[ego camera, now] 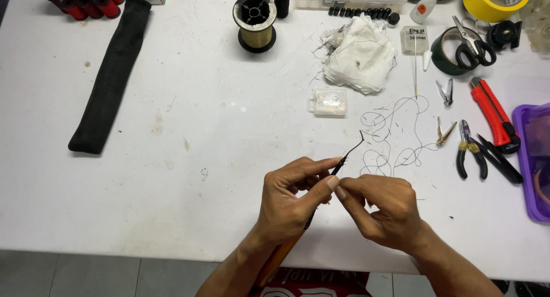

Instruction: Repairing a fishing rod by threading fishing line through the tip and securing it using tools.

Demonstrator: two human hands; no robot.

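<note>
My left hand [289, 197] grips a thin dark rod [348, 151] whose orange-brown handle runs down past my wrist; its slim bent tip points up and right. My right hand [381, 205] pinches at the rod just below the tip, thumb and forefinger meeting my left thumb. A loose tangle of thin dark thread [392, 134] lies on the white table [200, 159] just beyond the tip. Whether my right fingers hold a strand of it is too fine to tell.
A spool of gold line [255, 22], a wad of white cloth [360, 53], a small clear box [329, 101], nail clippers [445, 93], pliers [471, 150], a red utility knife [494, 112], scissors [473, 44] on a tape roll, a purple tray [533, 159] and a long black sleeve [112, 73] lie around.
</note>
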